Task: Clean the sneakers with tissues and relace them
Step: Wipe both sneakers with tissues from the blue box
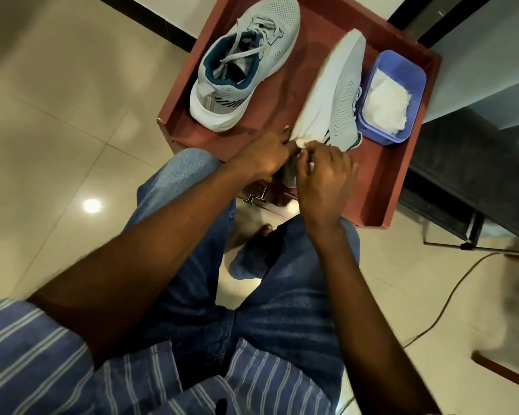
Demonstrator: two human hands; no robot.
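basically tipped the second sneaker [333, 94] sole-side up on the table [384, 181] to expose the midsole, left hand [264, 155] pinning its heel, right hand [324, 172] pinching a tissue [300, 142] against it, tissue tub [369, 127] beside.

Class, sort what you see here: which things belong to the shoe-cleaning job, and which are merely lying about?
Job: tilted sneaker, upright sneaker, tissue wad between left hand and right hand, blue tub of tissues.

Lying about: floor cable, metal stand.
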